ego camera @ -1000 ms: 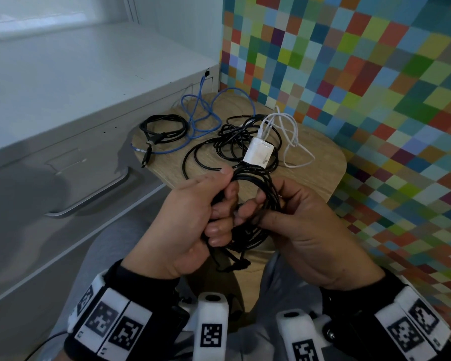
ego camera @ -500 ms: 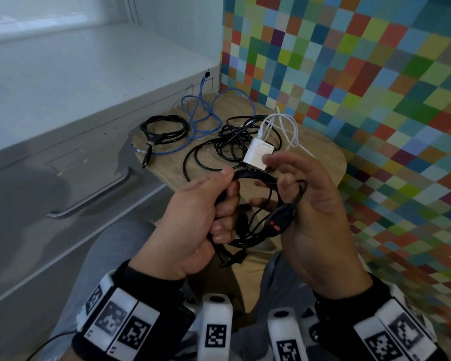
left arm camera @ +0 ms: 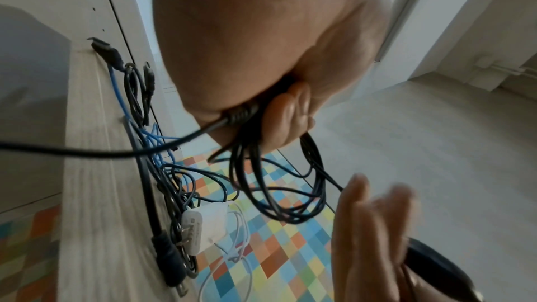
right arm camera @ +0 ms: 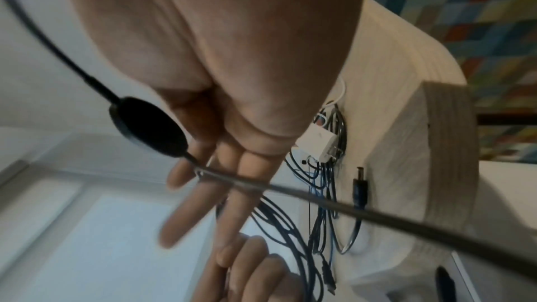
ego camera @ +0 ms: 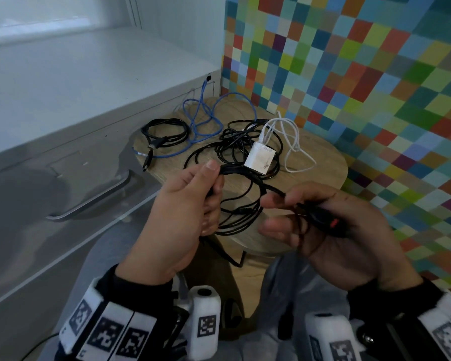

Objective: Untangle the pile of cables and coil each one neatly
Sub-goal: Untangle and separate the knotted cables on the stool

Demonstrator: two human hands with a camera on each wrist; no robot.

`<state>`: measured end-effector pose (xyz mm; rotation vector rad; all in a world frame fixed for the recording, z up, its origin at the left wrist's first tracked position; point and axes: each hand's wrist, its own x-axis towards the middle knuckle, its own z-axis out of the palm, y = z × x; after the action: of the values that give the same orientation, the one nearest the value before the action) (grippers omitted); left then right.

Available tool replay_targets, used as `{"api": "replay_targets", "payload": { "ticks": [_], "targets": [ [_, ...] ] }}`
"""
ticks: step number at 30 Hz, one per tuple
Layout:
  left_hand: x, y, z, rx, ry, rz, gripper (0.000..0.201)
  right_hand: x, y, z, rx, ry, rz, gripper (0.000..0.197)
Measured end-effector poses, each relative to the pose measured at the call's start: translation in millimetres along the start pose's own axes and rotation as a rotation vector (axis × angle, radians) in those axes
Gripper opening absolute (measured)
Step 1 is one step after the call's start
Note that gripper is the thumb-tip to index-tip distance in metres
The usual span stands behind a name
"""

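Observation:
My left hand (ego camera: 214,183) grips one side of a loose black cable coil (ego camera: 242,212) above the near edge of a round wooden table (ego camera: 323,157). In the left wrist view the coil (left arm camera: 279,203) hangs from its curled fingers (left arm camera: 290,109). My right hand (ego camera: 279,212) holds the same cable's black inline switch (ego camera: 323,220), which has a red button, under the thumb. In the right wrist view the switch (right arm camera: 148,128) lies at the palm and the cord (right arm camera: 290,188) crosses nearly straight fingers (right arm camera: 215,192). A tangled pile of black cables (ego camera: 235,144) lies on the table.
The pile also holds a white charger (ego camera: 261,157) with its white cable (ego camera: 294,142), a blue cable (ego camera: 201,126) and a coiled black cable (ego camera: 164,134) at the left. A white cabinet with a drawer handle (ego camera: 89,201) stands left. A checkered wall (ego camera: 375,87) closes the right.
My right hand let go of the coil and moved right, drawing the switch section out of it. The loops opened wider. The left hand kept its grip.

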<state>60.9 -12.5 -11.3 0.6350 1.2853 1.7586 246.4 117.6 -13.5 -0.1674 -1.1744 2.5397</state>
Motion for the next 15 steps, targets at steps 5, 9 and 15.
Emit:
{"api": "replay_targets", "payload": {
  "ticks": [5, 9, 15],
  "targets": [
    [-2, 3, -1, -0.101, 0.012, -0.03, 0.042, -2, -9, 8, -0.248, 0.181, 0.048, 0.027],
    [-4, 8, -11, -0.309, -0.136, -0.14, 0.042, -2, -18, 10, -0.777, 0.283, -0.074, 0.015],
    [-8, 8, -12, -0.647, -0.533, -0.262, 0.036, 10, -13, 18, -1.121, 0.405, -0.282, 0.028]
  ]
}}
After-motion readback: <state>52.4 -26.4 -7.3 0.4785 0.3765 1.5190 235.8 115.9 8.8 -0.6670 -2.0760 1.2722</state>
